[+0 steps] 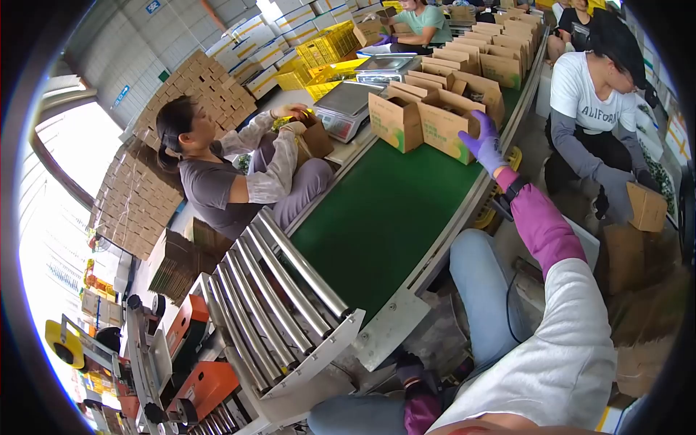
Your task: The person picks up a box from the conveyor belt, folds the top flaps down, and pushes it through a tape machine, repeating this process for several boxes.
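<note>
My right hand (486, 143), in a purple glove with a magenta oversleeve behind it, grips the near right edge of an open cardboard box (444, 132). Thumb and fingers lie on either side of that edge. Another open box (395, 123) stands against it on the left, its flaps up. Both rest on the green conveyor belt (384, 210), at the front of a long row of similar boxes. Low by my lap is my left hand (411, 370), in a dark-looking glove; its fingers are too dim to make out.
Metal rollers (279, 283) extend from the belt's near end toward an orange-sided machine (206, 391). A person (217, 174) across the belt handles a box beside a scale (341, 109). At right another person (594, 109) holds a carton (645, 208). Yellow crates (326, 43) stand behind.
</note>
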`<state>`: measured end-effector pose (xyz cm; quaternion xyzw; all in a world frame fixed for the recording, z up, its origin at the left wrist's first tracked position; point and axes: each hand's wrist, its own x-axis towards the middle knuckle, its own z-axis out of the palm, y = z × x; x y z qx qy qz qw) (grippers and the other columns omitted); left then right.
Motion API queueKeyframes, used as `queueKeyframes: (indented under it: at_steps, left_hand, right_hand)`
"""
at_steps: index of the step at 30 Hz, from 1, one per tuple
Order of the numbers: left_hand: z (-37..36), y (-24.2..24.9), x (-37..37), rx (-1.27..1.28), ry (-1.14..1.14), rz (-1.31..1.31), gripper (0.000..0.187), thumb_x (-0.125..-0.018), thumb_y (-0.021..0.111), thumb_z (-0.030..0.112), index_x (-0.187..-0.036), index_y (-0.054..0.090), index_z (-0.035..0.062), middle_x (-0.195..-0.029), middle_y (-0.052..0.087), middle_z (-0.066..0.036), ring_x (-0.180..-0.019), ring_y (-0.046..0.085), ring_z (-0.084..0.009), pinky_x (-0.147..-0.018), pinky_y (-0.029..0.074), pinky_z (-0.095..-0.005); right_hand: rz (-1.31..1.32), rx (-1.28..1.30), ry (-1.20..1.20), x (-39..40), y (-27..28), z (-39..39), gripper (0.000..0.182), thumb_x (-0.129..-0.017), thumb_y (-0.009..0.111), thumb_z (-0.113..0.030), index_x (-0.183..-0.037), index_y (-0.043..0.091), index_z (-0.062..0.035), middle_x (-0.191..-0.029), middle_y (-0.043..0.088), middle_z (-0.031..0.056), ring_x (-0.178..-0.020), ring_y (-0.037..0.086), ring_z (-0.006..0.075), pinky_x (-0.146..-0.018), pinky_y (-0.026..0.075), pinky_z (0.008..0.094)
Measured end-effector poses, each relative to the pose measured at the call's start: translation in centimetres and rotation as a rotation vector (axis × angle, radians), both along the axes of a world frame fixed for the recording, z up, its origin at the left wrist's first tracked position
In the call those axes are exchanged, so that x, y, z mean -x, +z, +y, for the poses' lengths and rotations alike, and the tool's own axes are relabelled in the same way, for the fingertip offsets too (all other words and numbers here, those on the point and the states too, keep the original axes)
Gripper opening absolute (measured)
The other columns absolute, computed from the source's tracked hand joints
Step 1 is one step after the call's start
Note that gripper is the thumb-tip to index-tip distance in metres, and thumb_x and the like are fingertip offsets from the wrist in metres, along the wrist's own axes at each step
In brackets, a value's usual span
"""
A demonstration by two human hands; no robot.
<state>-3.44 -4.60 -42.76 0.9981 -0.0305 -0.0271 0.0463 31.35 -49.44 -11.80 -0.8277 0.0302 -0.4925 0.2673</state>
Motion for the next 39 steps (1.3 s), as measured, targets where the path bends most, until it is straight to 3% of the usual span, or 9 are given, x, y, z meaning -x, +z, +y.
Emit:
queueKeyframes:
  at_steps: [6,10,13,14,17,24,26,32,39]
  left_hand:
    - [0.7,-0.3,-0.4,-0.03,-0.005,0.049,0.022,-0.08,0.049,0.024,-0.076,0.068,0.0124,-0.083,0.067,-0.01,-0.08,0.063,-0.0289,-0.071,0.048,-0.043]
    - [0.7,2.1,-0.7,-0.102,0.004,0.07,0.023,-0.081,0.049,0.024,-0.077,0.068,0.012,-0.085,0.067,-0.011,-0.083,0.063,-0.0296,-0.072,0.048,-0.0416]
    - [2.5,-0.9,-0.7,-2.798,-1.128,-0.367,0.059,-0.076,0.051,0.05,-0.117,0.055,0.0093,-0.12,0.057,-0.009,-0.112,0.05,-0.0253,-0.098,0.032,-0.0406]
    - [3.0,-2.9,-1.0,-2.941,-1.097,-0.342,0.062,-0.073,0.051,0.054,-0.114,0.055,0.0079,-0.118,0.057,-0.01,-0.109,0.05,-0.024,-0.097,0.033,-0.0393]
    - [1.0,1.8,-1.4,-2.958,-1.126,-0.228,0.039,-0.073,0.063,0.047,-0.09,0.056,0.0125,-0.092,0.059,-0.004,-0.084,0.053,-0.0197,-0.073,0.039,-0.0304]
    - [1.2,0.9,-1.9,-3.003,-1.044,-0.312,0.039,-0.071,0.066,0.049,-0.088,0.058,0.0152,-0.091,0.06,-0.002,-0.082,0.054,-0.0174,-0.069,0.038,-0.0289]
    - [0.6,0.1,-2.2,-3.11,-1.182,-0.023,0.044,-0.073,0.059,0.045,-0.102,0.061,0.0123,-0.105,0.063,-0.007,-0.097,0.057,-0.0232,-0.085,0.04,-0.0335]
    - [-0.5,0.6,-2.1,-3.446,-0.926,0.174,0.042,-0.082,0.049,0.044,-0.11,0.059,0.0157,-0.116,0.06,-0.005,-0.109,0.052,-0.0214,-0.096,0.036,-0.0357]
    - [1.7,-5.3,-2.0,-3.244,-1.199,0.186,0.053,-0.073,0.053,0.058,-0.105,0.059,0.0169,-0.107,0.061,-0.004,-0.099,0.053,-0.0188,-0.088,0.039,-0.0336]
  right_hand:
    - [0.422,0.488,0.196,-0.5,-0.4,-1.2,0.073,-0.071,0.068,-0.046,-0.129,0.047,-0.0076,-0.141,0.038,0.0102,-0.133,0.031,0.0294,-0.11,0.022,0.0429]
    - [0.649,0.443,0.064,-0.8,0.1,4.7,0.062,-0.073,0.066,-0.046,-0.119,0.055,-0.0052,-0.123,0.054,0.018,-0.115,0.05,0.033,-0.1,0.035,0.0438]
    - [1.001,0.442,0.029,-2.0,1.5,7.6,0.056,-0.076,0.064,-0.048,-0.112,0.061,-0.0052,-0.104,0.064,0.017,-0.097,0.061,0.0337,-0.088,0.045,0.0448]
    - [0.897,0.51,0.069,-1.3,2.2,8.6,0.053,-0.075,0.063,-0.051,-0.095,0.066,-0.002,-0.084,0.066,0.0187,-0.08,0.064,0.0349,-0.076,0.05,0.0437]
    - [1.006,0.69,0.18,2.1,6.9,12.5,0.046,-0.075,0.064,-0.045,-0.094,0.068,-0.004,-0.094,0.067,0.0164,-0.089,0.064,0.033,-0.078,0.051,0.0422]
    - [0.888,0.769,0.495,20.7,11.2,13.3,0.042,-0.074,0.061,-0.044,-0.076,0.066,-0.003,-0.074,0.064,0.0192,-0.071,0.062,0.036,-0.068,0.048,0.0439]
    - [0.809,0.671,0.631,24.5,11.0,11.1,0.041,-0.073,0.062,-0.042,-0.093,0.067,-0.0074,-0.065,0.061,0.0163,-0.063,0.06,0.0381,-0.066,0.048,0.0446]
    - [0.626,0.563,0.612,30.0,8.2,9.0,0.047,-0.076,0.062,-0.04,-0.113,0.061,-0.0105,-0.123,0.056,0.0088,-0.112,0.051,0.0282,-0.098,0.035,0.0415]
    - [0.775,0.491,0.594,30.8,7.5,7.6,0.047,-0.08,0.055,-0.046,-0.112,0.064,-0.0124,-0.134,0.048,0.0092,-0.122,0.043,0.0285,-0.106,0.029,0.0423]
